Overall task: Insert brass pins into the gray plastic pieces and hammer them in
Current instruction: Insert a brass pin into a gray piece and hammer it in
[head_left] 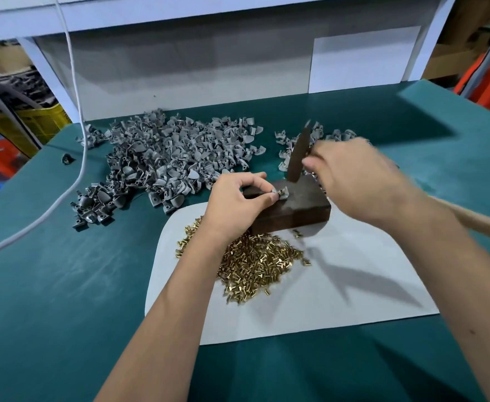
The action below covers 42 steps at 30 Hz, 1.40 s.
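The near green table [64, 300] lies open, and so does the white sheet's [339, 285] right part. Farther back the way is crowded — a big heap of gray pieces [174, 152] at left, a smaller heap [333, 136] at right, the wooden block [293, 208] and brass pins [255, 265] between. A white cable [75, 117] crosses the left side.

Right hand [356, 181] motion-blurred; hammer [297, 156] handle mostly hidden behind it; both forearms cut off.
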### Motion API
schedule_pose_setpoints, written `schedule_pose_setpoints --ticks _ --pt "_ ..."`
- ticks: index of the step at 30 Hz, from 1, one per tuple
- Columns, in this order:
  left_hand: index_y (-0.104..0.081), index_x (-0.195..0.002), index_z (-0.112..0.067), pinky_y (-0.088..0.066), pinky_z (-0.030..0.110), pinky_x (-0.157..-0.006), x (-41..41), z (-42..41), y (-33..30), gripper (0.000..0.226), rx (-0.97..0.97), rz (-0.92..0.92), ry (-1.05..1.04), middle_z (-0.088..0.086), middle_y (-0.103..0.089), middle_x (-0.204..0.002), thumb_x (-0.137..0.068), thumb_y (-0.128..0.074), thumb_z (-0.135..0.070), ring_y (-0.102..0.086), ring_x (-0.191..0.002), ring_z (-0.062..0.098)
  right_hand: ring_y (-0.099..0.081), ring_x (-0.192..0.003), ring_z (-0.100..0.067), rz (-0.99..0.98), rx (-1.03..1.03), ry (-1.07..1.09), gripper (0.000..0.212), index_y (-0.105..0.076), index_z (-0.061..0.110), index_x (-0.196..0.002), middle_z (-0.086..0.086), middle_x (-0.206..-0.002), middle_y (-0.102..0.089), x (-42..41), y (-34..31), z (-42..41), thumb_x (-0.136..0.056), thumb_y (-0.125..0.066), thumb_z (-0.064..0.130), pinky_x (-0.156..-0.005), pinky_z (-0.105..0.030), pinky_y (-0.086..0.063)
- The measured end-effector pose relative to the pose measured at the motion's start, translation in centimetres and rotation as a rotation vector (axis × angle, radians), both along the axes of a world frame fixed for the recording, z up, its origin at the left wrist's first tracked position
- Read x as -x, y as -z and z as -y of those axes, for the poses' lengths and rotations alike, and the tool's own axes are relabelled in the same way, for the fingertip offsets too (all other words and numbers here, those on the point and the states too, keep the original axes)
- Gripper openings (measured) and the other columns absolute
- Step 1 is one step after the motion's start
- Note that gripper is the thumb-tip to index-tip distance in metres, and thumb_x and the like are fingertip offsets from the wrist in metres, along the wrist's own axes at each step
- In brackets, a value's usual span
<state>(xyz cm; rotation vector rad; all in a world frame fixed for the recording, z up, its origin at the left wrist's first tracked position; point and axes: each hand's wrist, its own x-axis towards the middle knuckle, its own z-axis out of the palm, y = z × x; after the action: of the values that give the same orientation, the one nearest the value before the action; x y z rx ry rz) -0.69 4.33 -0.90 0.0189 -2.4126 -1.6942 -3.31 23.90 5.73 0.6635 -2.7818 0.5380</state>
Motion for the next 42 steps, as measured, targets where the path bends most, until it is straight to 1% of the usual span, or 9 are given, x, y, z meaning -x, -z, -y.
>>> schedule_pose_setpoints --ticks 7,12,16,21,25,30,34,39,42 --pt "-0.078 -0.079 -0.015 -0.052 0.037 -0.106 0.2 0.0 0.0 0.014 0.017 -0.016 -0.009 0.001 -0.071 -0.108 -0.082 -0.081 -0.002 -0.064 -0.120 0.004 -0.057 -0.078 -0.037 0.100 -0.087 -0.028 0.021 -0.054 0.023 -0.099 -0.008 -0.082 -0.058 -1.6 0.7 1.4 -0.108 -0.039 0.035 -0.072 -0.045 -0.051" --pt "-0.080 -0.082 -0.015 -0.048 0.020 -0.100 0.3 0.2 0.1 0.009 0.040 -0.020 0.009 -0.015 -0.069 -0.097 -0.082 -0.082 -0.006 -0.063 -0.117 -0.002 -0.045 -0.063 -0.034 -0.181 0.070 0.016 0.022 -0.057 0.018 -0.104 -0.004 -0.072 -0.049 -1.3 0.1 1.2 -0.108 -0.042 0.034 -0.059 -0.038 -0.039" --pt "-0.077 -0.078 -0.017 -0.052 0.027 -0.101 0.3 0.1 0.1 0.015 0.008 -0.024 0.008 -0.013 -0.069 -0.095 -0.082 -0.081 -0.003 -0.064 -0.118 0.002 -0.055 -0.074 -0.038 0.051 -0.106 0.005 0.024 -0.055 0.021 -0.103 -0.005 -0.074 -0.051 -1.7 1.0 1.7 -0.108 -0.038 0.036 -0.069 -0.043 -0.050" --pt "-0.078 -0.083 -0.014 -0.049 0.012 -0.095 0.3 0.2 0.0 0.010 0.029 -0.023 -0.008 -0.006 -0.070 -0.103 -0.083 -0.081 -0.004 -0.064 -0.118 -0.001 -0.046 -0.065 -0.035 -0.160 0.067 0.018 0.029 -0.059 0.020 -0.108 -0.001 -0.067 -0.047 -1.2 0.2 1.5 -0.107 -0.036 0.037 -0.060 -0.039 -0.040" --pt "-0.077 -0.079 -0.016 -0.052 0.025 -0.102 0.3 0.1 0.0 0.014 0.002 -0.009 0.001 -0.007 -0.069 -0.100 -0.083 -0.081 -0.003 -0.063 -0.120 0.001 -0.053 -0.073 -0.038 0.057 -0.124 0.004 0.027 -0.053 0.020 -0.098 -0.010 -0.080 -0.057 -1.5 0.7 1.7 -0.108 -0.033 0.036 -0.070 -0.044 -0.050" --pt "-0.078 -0.083 -0.016 -0.049 0.015 -0.098 0.1 0.1 -0.2 0.011 0.041 -0.010 -0.010 -0.002 -0.070 -0.110 -0.084 -0.081 -0.005 -0.062 -0.120 0.001 -0.038 -0.057 -0.030 -0.159 -0.001 0.063 0.021 -0.053 0.022 -0.097 0.000 -0.066 -0.040 -0.8 -0.4 1.4 -0.107 -0.039 0.034 -0.060 -0.037 -0.036" --pt "-0.077 -0.080 -0.013 -0.051 0.030 -0.104 0.0 -0.1 -0.3 0.014 0.003 0.003 -0.006 -0.007 -0.068 -0.101 -0.084 -0.079 0.000 -0.061 -0.120 0.001 -0.051 -0.072 -0.035 0.110 -0.135 0.027 0.024 -0.051 0.021 -0.097 -0.009 -0.082 -0.056 -1.1 0.6 1.6 -0.109 -0.034 0.033 -0.069 -0.043 -0.048" --pt "-0.079 -0.083 -0.012 -0.048 0.023 -0.104 -0.1 0.0 -0.3 0.009 0.035 0.005 -0.004 -0.007 -0.068 -0.104 -0.084 -0.080 -0.003 -0.061 -0.118 -0.001 -0.040 -0.064 -0.034 -0.178 -0.034 0.093 0.025 -0.055 0.021 -0.101 -0.004 -0.068 -0.044 -0.8 -0.4 1.0 -0.108 -0.036 0.036 -0.061 -0.038 -0.037" --pt "-0.076 -0.080 -0.015 -0.050 0.030 -0.105 -0.2 -0.1 -0.4 0.014 0.014 0.000 -0.003 0.002 -0.069 -0.112 -0.084 -0.080 -0.002 -0.061 -0.122 0.004 -0.041 -0.064 -0.032 -0.015 -0.120 0.029 0.027 -0.053 0.020 -0.102 -0.003 -0.069 -0.047 -1.4 1.1 2.0 -0.107 -0.030 0.035 -0.063 -0.038 -0.039"
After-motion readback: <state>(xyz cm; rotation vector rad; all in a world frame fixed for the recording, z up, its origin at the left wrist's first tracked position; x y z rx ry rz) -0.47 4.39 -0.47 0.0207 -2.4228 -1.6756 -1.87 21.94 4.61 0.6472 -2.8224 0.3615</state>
